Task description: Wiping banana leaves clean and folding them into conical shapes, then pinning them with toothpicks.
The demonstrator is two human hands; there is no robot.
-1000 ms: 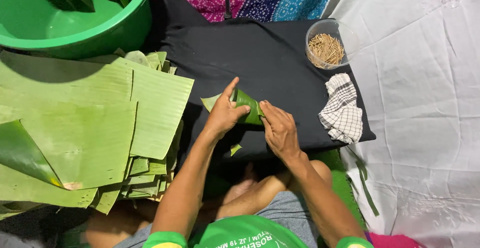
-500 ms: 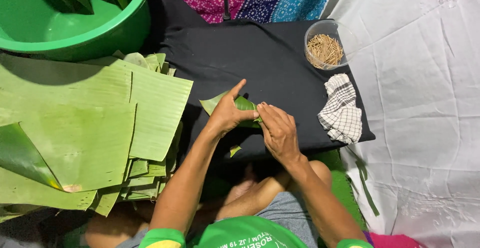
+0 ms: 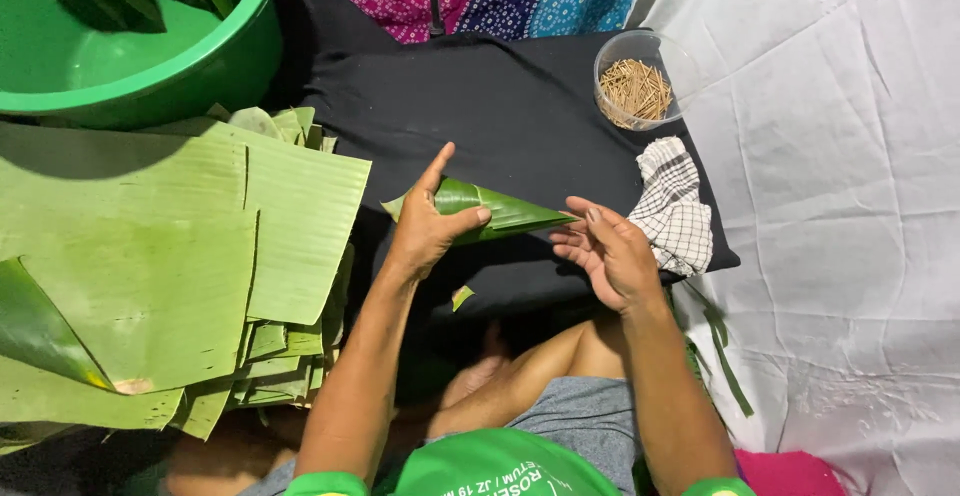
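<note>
Since 0.5 s ago: right hand (image 3: 612,254) has come off the rolled green banana-leaf cone (image 3: 495,211), fingers now spread loosely just beside its pointed tip. Left hand (image 3: 428,226) alone pinches the cone's wide end, forefinger raised. Cone sits above the black cloth (image 3: 480,106). Bare cloth ahead; stacked flat banana-leaf sheets (image 3: 170,256) bound the left, checked rag (image 3: 675,206) and clear tub of wooden picks (image 3: 640,81) the right

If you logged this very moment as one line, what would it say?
left hand: grips rolled banana-leaf cone | right hand: open beside cone tip | nearby: leaf stack, jar of sticks, checked cloth
</note>
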